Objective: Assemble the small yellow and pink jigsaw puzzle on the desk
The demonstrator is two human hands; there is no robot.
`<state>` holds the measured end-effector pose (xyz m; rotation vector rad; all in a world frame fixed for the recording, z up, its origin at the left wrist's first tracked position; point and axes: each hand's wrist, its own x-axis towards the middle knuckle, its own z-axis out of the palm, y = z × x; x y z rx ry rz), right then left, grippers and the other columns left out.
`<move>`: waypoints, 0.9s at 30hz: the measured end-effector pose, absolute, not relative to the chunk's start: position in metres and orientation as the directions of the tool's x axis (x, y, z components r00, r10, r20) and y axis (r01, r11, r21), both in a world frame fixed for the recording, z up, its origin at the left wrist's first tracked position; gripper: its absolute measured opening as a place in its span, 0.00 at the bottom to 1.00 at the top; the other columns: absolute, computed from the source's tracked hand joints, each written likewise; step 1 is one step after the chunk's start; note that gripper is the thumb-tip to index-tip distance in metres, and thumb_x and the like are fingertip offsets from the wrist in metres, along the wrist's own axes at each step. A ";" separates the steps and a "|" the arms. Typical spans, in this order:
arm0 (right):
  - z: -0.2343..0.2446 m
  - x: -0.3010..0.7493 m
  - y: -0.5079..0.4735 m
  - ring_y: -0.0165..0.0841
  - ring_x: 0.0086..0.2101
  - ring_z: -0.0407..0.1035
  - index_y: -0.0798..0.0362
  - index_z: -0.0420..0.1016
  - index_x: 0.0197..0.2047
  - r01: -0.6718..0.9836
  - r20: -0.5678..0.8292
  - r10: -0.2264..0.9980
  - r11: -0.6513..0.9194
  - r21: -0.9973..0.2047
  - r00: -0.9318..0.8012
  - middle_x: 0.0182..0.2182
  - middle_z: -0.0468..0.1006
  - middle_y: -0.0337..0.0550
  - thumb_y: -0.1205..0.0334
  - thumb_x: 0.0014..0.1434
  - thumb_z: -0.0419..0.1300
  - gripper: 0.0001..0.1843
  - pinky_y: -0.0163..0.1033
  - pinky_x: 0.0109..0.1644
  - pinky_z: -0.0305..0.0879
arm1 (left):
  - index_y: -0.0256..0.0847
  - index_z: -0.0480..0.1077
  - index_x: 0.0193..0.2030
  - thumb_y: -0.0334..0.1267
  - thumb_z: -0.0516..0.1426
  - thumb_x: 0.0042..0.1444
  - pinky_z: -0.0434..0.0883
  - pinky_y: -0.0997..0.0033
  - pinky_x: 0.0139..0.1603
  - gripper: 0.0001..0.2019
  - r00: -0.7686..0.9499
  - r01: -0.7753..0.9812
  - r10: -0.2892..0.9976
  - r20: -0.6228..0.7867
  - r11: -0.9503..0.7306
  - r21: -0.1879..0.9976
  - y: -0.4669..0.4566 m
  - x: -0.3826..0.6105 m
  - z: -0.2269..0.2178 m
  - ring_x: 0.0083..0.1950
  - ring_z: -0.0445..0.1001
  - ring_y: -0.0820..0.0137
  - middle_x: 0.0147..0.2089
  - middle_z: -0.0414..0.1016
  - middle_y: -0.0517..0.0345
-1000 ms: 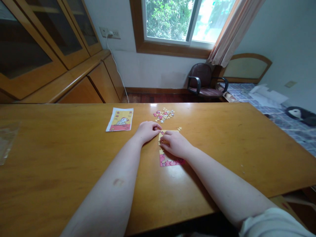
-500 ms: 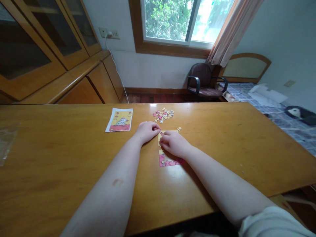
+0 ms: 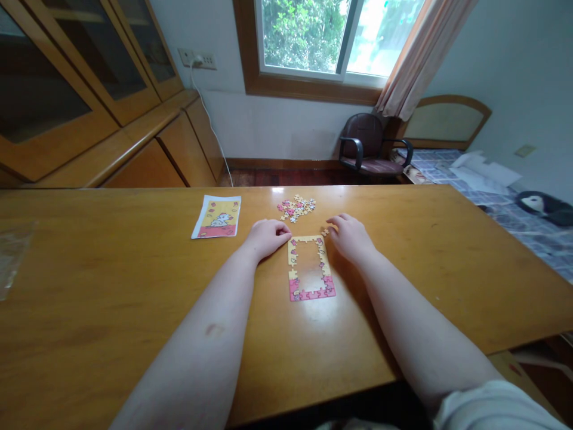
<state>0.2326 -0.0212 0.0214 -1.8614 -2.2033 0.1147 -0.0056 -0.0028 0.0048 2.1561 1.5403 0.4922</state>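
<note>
A jigsaw border frame (image 3: 310, 267), yellow on top and pink at the bottom with a bare middle, lies flat on the wooden table (image 3: 107, 280). My left hand (image 3: 265, 235) rests curled at the frame's upper left corner, its fingertips touching that corner. My right hand (image 3: 350, 235) lies at the frame's upper right corner, fingers bent over a single loose piece (image 3: 325, 232). A small heap of loose pieces (image 3: 296, 208) sits just beyond both hands. A printed reference picture (image 3: 218, 217) lies to the left.
A clear plastic bag (image 3: 12, 254) lies at the table's far left. Wooden cabinets (image 3: 89, 89) stand left, a dark armchair (image 3: 371, 146) stands under the window, and a patterned floor mat (image 3: 514, 209) with papers lies right.
My right hand has lifted off the puzzle frame and moved up and right to the single loose piece, uncovering the whole frame. My left hand has stayed in place.
</note>
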 end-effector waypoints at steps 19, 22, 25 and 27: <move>0.005 0.249 -0.005 0.32 0.38 0.71 0.51 0.80 0.39 0.930 0.001 0.981 0.186 -0.318 -0.195 0.40 0.76 0.44 0.62 0.61 0.61 0.07 0.34 0.43 0.63 | 0.44 0.79 0.31 0.43 0.62 0.50 0.70 0.67 0.47 0.07 0.315 0.764 0.949 0.025 -0.269 0.587 -0.004 -0.006 0.005 0.38 0.75 0.67 0.34 0.80 0.59; 0.007 0.248 -0.007 0.33 0.37 0.71 0.53 0.78 0.38 0.938 -0.029 0.983 0.167 -0.305 -0.184 0.38 0.77 0.45 0.62 0.60 0.61 0.06 0.35 0.41 0.63 | 0.44 0.79 0.31 0.43 0.61 0.50 0.70 0.66 0.48 0.07 0.322 0.765 0.946 0.028 -0.277 0.581 -0.003 -0.006 0.005 0.38 0.75 0.67 0.34 0.80 0.59; 0.010 0.247 -0.010 0.33 0.36 0.70 0.54 0.76 0.35 0.934 -0.034 0.988 0.134 -0.331 -0.153 0.36 0.78 0.45 0.60 0.59 0.62 0.06 0.35 0.39 0.62 | 0.44 0.79 0.31 0.42 0.61 0.50 0.70 0.65 0.48 0.06 0.318 0.774 0.948 0.026 -0.275 0.570 -0.004 -0.006 0.006 0.38 0.75 0.66 0.34 0.80 0.59; 0.012 0.245 -0.012 0.32 0.34 0.70 0.53 0.75 0.34 0.926 -0.030 0.992 0.101 -0.364 -0.120 0.34 0.78 0.43 0.60 0.58 0.63 0.05 0.34 0.38 0.62 | 0.44 0.79 0.31 0.42 0.61 0.50 0.70 0.65 0.49 0.06 0.314 0.778 0.949 0.025 -0.272 0.566 -0.004 -0.006 0.007 0.38 0.75 0.66 0.34 0.80 0.58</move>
